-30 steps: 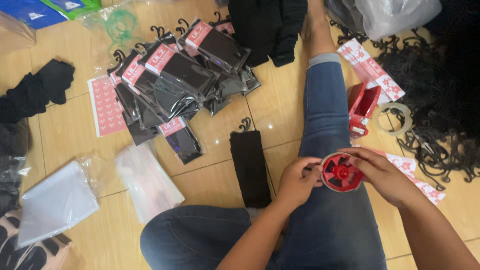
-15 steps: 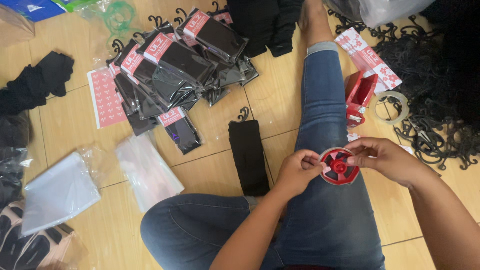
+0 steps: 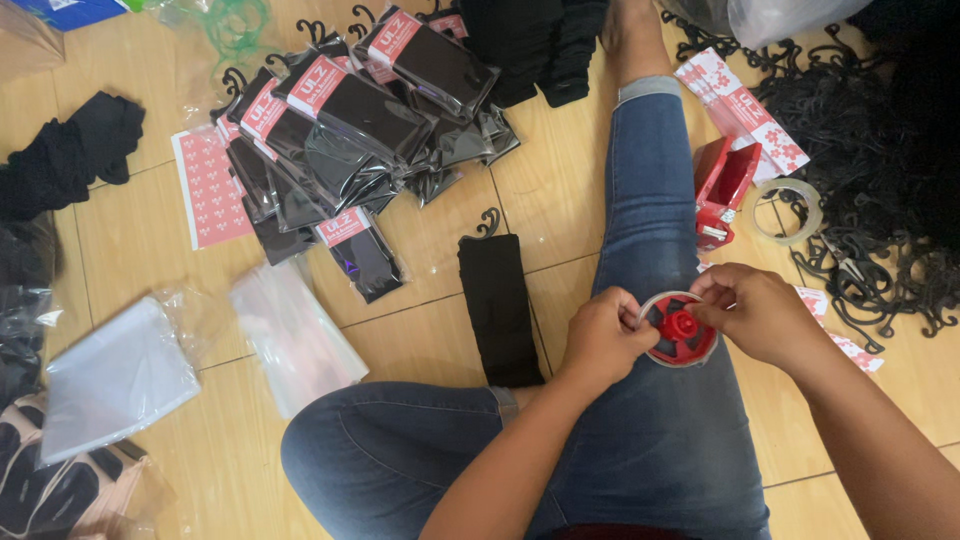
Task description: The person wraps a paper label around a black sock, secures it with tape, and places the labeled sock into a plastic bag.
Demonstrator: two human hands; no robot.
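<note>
We are low and right of centre in the frame, over our jeans (image 3: pixel 660 440), with both hands on a tape roll (image 3: pixel 678 328) seated on its red hub. Our left hand (image 3: pixel 600 340) curls around the roll's left edge, fingers closed on the rim, thumb pressed near the top; our right hand (image 3: pixel 755 310) pinches the upper right of the roll, fingertips tight together on what looks like the tape's loose end, though the end itself is too small to make out. To do this well, we judge that the left hand should brace the roll steady against the thigh while the right works a nail under the edge and peels slowly, so the tape does not split into a sliver. Just above, right of the knee, the red dispenser (image 3: pixel 725 190) lies open on the tiled floor (image 3: pixel 560 180), and a clear spare roll (image 3: pixel 790 210) sits beside it, close to a tangle of black hooks (image 3: pixel 880 250). Left of our shin lies a black sock (image 3: pixel 497 305) on its hook; a heap of packed socks (image 3: pixel 350 130) fills the upper left, and empty clear bags (image 3: pixel 295 335) lie at lower left.
</note>
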